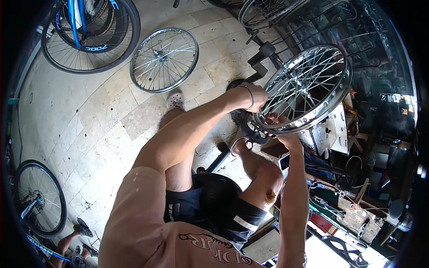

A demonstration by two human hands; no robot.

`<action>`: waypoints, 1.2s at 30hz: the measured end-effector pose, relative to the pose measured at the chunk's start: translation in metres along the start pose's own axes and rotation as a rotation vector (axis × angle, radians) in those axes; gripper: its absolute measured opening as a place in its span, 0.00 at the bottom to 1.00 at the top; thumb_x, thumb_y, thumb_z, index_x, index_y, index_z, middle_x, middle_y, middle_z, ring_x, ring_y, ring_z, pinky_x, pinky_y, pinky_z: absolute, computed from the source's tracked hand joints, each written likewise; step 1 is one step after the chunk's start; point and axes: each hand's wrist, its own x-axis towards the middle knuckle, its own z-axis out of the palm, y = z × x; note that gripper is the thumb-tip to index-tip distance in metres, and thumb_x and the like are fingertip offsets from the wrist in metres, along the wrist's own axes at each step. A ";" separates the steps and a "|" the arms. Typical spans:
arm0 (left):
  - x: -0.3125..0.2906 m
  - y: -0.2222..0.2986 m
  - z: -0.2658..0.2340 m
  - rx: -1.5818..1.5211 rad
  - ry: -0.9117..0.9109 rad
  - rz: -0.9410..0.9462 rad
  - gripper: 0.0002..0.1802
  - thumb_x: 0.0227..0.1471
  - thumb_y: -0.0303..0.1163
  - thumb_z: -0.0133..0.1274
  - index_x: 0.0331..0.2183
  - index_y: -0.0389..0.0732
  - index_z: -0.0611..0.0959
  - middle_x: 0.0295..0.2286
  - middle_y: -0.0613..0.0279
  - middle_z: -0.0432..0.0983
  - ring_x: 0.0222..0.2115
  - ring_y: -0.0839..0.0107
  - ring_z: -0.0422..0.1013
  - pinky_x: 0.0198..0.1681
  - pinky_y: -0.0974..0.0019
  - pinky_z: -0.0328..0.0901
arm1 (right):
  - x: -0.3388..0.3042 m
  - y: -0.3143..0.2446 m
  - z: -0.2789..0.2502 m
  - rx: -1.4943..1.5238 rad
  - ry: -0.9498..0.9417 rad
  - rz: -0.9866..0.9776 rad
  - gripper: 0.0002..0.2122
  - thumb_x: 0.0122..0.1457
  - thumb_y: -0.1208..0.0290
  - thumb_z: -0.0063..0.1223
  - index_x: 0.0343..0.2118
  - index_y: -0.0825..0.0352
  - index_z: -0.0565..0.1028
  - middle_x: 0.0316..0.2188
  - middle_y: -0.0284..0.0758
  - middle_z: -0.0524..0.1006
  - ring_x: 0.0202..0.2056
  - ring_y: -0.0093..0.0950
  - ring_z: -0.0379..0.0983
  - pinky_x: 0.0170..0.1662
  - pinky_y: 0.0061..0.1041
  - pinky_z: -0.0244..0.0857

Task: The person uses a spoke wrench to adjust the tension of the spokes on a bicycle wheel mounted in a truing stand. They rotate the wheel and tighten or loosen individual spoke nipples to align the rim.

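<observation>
We take this for a bicycle repair workshop: a tyreless spoked wheel (298,81) shows at upper right, a second bare wheel (160,56) left of it, a blue bicycle (74,27) stands at upper left, and loose parts (353,212) clutter the lower right.

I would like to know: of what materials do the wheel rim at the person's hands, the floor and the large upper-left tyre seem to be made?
Wheel rim: apparently metal, polished or chromed; it gives bright reflections.
Floor: smooth-looking stone or ceramic, uncertain which; joint lines and blotchy colouring show.
Tyre: probably rubber, matt black, with little shine.
</observation>
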 end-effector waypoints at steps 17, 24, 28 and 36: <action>0.044 -0.033 0.031 -0.190 -0.041 0.258 0.07 0.36 0.27 0.57 0.26 0.40 0.83 0.24 0.57 0.78 0.26 0.62 0.75 0.28 0.62 0.67 | 0.006 -0.023 0.008 -0.232 0.028 -0.012 0.11 0.43 0.73 0.65 0.29 0.67 0.74 0.27 0.32 0.76 0.29 0.20 0.73 0.33 0.20 0.67; -0.015 0.020 0.030 -0.001 0.125 -0.040 0.02 0.39 0.29 0.53 0.19 0.42 0.79 0.19 0.55 0.75 0.24 0.62 0.75 0.28 0.60 0.70 | -0.005 -0.028 0.009 0.108 0.070 0.132 0.20 0.43 0.76 0.63 0.39 0.70 0.67 0.29 0.34 0.76 0.28 0.23 0.75 0.33 0.21 0.71; 0.004 -0.006 0.027 -0.089 0.096 -0.005 0.03 0.39 0.30 0.53 0.23 0.46 0.81 0.22 0.57 0.76 0.26 0.59 0.74 0.25 0.57 0.66 | -0.010 -0.021 0.015 0.087 0.150 0.075 0.20 0.46 0.77 0.60 0.42 0.73 0.66 0.29 0.37 0.76 0.28 0.26 0.76 0.30 0.18 0.71; 0.023 -0.020 0.045 -0.179 0.042 0.096 0.07 0.37 0.27 0.52 0.25 0.43 0.82 0.25 0.53 0.77 0.29 0.56 0.74 0.30 0.58 0.68 | -0.005 -0.028 0.028 0.017 0.157 0.081 0.07 0.51 0.78 0.52 0.33 0.72 0.72 0.25 0.34 0.76 0.24 0.21 0.73 0.26 0.15 0.66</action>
